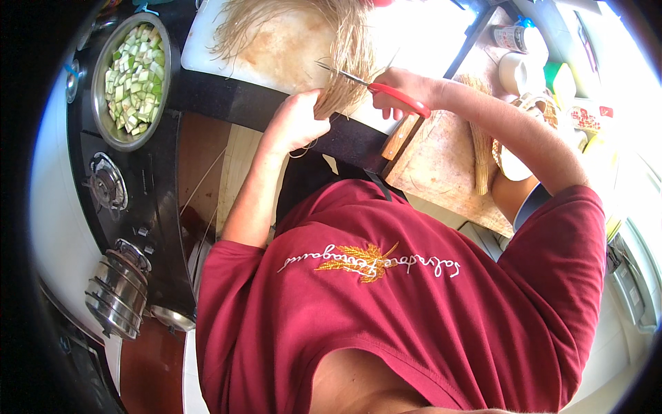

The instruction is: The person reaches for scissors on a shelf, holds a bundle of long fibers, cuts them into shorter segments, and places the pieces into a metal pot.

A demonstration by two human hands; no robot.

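A bundle of thin, pale brown strands that look like dry noodles (353, 52) arches over a white cutting board (198, 56), its near end at the board's front edge. My left hand (295, 124) is closed around that near end. From the right, my right hand (408, 88) grips a pair of scissors (416, 107) with red handles. Their metal blades point left and cross the strands just above my left fist; whether they are parted is hard to tell. More loose strands fan out over the board's far left part. A knife's wooden handle (398, 141) sticks out below my right hand.
At left, a metal bowl (100, 103) of cut green vegetable pieces sits on the dark counter near a gas burner (107, 181). Stacked steel pots (117, 293) stand nearer. To the right, a straw brush (481, 159) lies on a wooden board (441, 162), beside jars and containers.
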